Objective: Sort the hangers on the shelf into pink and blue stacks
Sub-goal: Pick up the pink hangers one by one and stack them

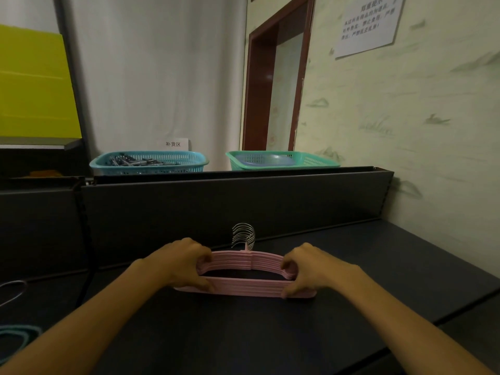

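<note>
Both hands, left and right, grip the ends of the pink stack on the shelf, just before its back wall. Squeeze evenly inward so hooks align; blue hangers lie far left.

We observe both bare forearms reaching forward from the lower corners of the view, converging toward the centre; the left hand is curled, knuckles up, thumb low and fingers tucked over what it grips; the right hand mirrors it, fingers bent, thumb underneath; the wrists are level and well apart.
</note>
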